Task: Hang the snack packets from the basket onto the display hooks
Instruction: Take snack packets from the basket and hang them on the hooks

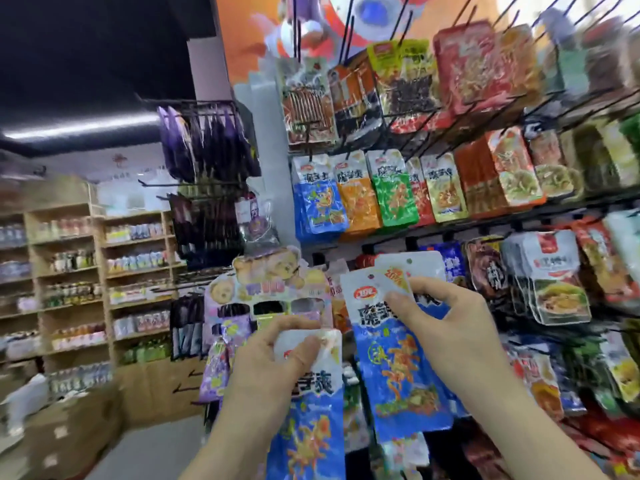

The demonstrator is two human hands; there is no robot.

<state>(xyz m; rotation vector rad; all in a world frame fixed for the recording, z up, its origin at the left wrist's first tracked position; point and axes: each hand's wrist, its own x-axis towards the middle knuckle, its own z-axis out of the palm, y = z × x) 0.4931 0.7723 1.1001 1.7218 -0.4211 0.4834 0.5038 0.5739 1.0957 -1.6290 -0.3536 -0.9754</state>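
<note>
Head view: left hand (273, 362) pinches lower packet (308, 434), right hand (450, 320) upper packet (398, 372).

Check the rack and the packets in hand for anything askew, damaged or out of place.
Nothing looks spilled or torn. One oddity: the left hand pinches the lower blue packet by its white top, which is crumpled under the fingers, while the upper blue packet in the right hand looks flat. Blur hides finer damage.

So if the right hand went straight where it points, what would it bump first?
Probably the bear-topped display card, beyond the blue packet the right hand grips; depth is unclear.
</note>
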